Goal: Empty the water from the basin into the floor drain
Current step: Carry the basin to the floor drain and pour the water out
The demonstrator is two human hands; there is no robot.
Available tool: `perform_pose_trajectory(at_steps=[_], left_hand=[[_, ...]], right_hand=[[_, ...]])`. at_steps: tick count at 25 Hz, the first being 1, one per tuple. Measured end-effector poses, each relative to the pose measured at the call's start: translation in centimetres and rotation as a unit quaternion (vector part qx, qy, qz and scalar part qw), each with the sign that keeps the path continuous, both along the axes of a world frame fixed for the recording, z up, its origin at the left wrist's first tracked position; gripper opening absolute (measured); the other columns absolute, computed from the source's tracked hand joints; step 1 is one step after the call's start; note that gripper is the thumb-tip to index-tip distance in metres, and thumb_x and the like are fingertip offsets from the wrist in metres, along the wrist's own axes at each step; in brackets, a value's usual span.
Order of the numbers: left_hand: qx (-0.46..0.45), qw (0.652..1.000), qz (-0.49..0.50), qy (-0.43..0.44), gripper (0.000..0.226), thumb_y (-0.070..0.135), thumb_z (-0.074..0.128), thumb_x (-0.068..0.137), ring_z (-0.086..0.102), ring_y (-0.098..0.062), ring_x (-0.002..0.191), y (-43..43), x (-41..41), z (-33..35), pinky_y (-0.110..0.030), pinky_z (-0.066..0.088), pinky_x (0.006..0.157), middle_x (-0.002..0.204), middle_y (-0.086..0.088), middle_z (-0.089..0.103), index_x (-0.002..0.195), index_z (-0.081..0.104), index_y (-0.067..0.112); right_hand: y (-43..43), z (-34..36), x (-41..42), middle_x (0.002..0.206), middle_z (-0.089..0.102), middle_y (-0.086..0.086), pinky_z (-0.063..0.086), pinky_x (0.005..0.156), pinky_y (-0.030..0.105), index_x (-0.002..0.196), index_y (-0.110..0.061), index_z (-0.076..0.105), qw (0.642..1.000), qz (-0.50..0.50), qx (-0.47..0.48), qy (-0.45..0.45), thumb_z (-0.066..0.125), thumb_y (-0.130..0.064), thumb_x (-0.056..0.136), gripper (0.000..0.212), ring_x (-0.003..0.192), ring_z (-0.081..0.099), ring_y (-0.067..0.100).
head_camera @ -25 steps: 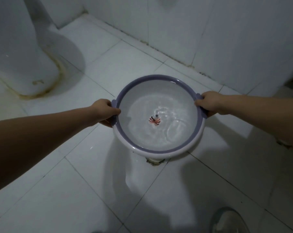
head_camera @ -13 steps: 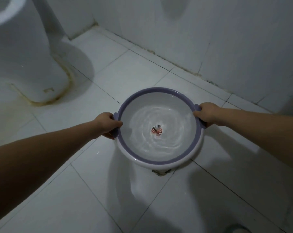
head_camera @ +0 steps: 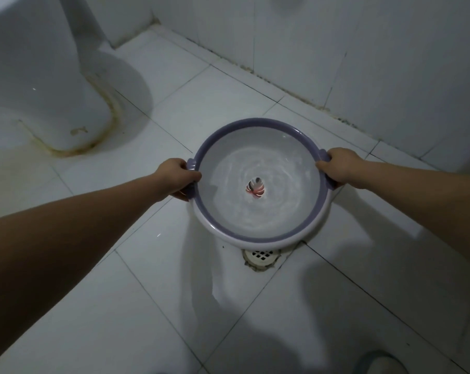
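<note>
A round white basin (head_camera: 260,240) with a purple rim hangs level above the tiled floor, rippling water inside and a small red leaf print at its bottom. My left hand (head_camera: 175,177) grips the basin's left handle. My right hand (head_camera: 339,167) grips the right handle. Just below the basin's near edge, a white grated floor drain (head_camera: 261,256) shows at the meeting of tile joints, partly hidden by the basin.
A white toilet base (head_camera: 53,90) with brown stains around its foot stands at the left. The tiled wall (head_camera: 336,49) runs behind the basin. A wet streak marks the floor near the drain. A slipper toe (head_camera: 379,363) shows at the bottom right.
The basin has shifted slightly away from me, so more of the floor drain shows below its near edge. Both hands keep their grip on the handles.
</note>
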State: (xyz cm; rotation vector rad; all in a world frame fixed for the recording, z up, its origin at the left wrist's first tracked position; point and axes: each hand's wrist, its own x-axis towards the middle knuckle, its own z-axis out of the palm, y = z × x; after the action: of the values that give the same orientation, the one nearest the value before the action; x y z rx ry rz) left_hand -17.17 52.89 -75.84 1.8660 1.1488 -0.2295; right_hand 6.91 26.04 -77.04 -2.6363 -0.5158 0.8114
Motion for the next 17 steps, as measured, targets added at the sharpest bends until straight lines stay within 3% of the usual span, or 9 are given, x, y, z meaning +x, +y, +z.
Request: perform_pose_trajectory(at_steps=[7, 17], left_hand=[[0.005, 1.000, -0.009, 0.011, 0.025, 0.018, 0.066, 0.087, 0.070, -0.026, 0.072, -0.2, 0.9, 0.1, -0.033, 0.061, 0.054, 0.090, -0.013, 0.067, 0.106, 0.057, 0.006], [0.020, 1.000, -0.010, 0.013, 0.025, 0.019, 0.068, 0.087, 0.070, -0.024, 0.067, 0.7, 1.4, -0.3, -0.025, 0.053, 0.040, 0.089, -0.012, 0.067, 0.106, 0.057, 0.007]], right_hand=[[-0.3, -0.4, 0.6, 0.068, 0.054, 0.007, 0.035, 0.040, 0.022, 0.096, -0.005, 0.054, 1.000, -0.014, -0.006, -0.005, 0.048, -0.029, 0.097, 0.025, 0.054, 0.054, 0.020], [0.2, -0.4, 0.8, 0.073, 0.056, 0.011, 0.035, 0.038, 0.021, 0.096, -0.004, 0.053, 1.000, -0.025, 0.012, -0.006, 0.048, -0.028, 0.097, 0.024, 0.052, 0.054, 0.021]])
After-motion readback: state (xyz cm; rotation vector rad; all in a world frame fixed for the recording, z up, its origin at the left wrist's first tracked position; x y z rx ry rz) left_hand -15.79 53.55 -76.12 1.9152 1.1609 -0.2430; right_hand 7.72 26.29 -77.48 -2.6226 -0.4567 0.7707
